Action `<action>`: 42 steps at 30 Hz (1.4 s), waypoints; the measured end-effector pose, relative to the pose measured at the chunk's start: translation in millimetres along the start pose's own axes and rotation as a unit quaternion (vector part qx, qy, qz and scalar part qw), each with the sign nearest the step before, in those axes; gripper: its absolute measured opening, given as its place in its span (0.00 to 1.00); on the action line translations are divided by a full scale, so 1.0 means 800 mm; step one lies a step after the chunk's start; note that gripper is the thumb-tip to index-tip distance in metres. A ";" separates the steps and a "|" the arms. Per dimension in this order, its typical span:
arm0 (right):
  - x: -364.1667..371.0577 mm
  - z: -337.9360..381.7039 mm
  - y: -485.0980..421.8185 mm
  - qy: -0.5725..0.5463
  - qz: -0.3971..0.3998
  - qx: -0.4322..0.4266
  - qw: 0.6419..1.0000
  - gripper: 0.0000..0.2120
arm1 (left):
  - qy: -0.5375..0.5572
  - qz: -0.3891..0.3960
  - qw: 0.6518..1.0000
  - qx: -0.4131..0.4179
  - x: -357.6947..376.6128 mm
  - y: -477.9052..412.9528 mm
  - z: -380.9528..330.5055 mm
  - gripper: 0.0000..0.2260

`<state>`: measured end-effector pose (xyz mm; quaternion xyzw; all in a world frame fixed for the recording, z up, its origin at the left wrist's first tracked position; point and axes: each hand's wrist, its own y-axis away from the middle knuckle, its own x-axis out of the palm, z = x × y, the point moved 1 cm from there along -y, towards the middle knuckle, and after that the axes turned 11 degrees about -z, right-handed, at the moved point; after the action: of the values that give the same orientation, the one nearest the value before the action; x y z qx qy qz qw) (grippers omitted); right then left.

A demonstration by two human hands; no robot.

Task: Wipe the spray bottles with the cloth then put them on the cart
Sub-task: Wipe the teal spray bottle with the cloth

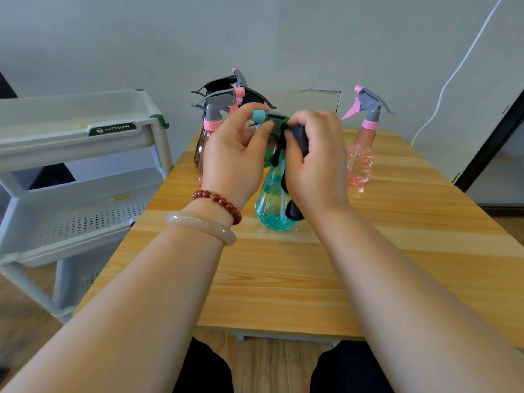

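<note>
A teal spray bottle stands on the wooden table in front of me. My left hand pinches its spray head near the teal nozzle. My right hand holds a dark cloth against the back of the same spray head, and a loose end of the cloth hangs down beside the bottle. Behind my left hand stand a few more spray bottles, with pink collars and grey or black triggers. A pink spray bottle stands alone at the right.
A white tiered cart stands to the left of the table, its perforated middle shelf close to the table's edge. A white cable runs down the wall at the right. My knees show below the table's front edge.
</note>
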<state>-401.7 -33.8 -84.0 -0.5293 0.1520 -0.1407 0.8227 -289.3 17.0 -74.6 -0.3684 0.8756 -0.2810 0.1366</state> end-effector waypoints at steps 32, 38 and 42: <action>-0.016 -0.028 0.042 -0.025 0.040 0.127 0.991 0.06 | 0.023 0.024 0.999 -0.042 -0.003 -0.005 0.000 0.09; -0.033 -0.026 0.013 -0.048 -0.045 0.209 0.976 0.10 | 0.009 0.066 0.998 -0.019 0.001 -0.008 0.006 0.14; -0.033 -0.013 -0.017 -0.090 -0.103 0.215 0.967 0.10 | -0.099 -0.001 0.991 0.085 0.006 0.002 0.006 0.25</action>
<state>-430.5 -37.5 -72.7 -0.3628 -0.0118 -0.2054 0.9089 -291.3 12.6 -79.4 -0.3827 0.8302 -0.3165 0.2534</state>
